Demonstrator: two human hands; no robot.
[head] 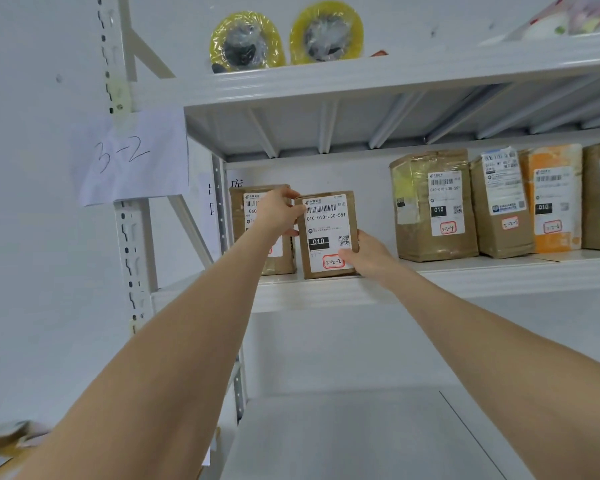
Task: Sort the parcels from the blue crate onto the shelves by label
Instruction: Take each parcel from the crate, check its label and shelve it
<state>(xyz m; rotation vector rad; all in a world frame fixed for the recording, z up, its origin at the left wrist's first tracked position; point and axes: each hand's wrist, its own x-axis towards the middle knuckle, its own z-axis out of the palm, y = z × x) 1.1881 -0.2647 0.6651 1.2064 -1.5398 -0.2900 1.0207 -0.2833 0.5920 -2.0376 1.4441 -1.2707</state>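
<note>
Brown parcel (328, 233) stands on the shelf (465, 282), left hand (278, 213) gripping its top-left edge, right hand (364, 254) pinching its lower-right corner.

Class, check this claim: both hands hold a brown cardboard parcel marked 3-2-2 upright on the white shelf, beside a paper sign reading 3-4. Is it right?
In the head view the white paper sign reads 3-2, not 3-4. The rest stands: left hand and right hand hold the brown cardboard parcel marked 3-2-2 upright on the white metal shelf.
</note>
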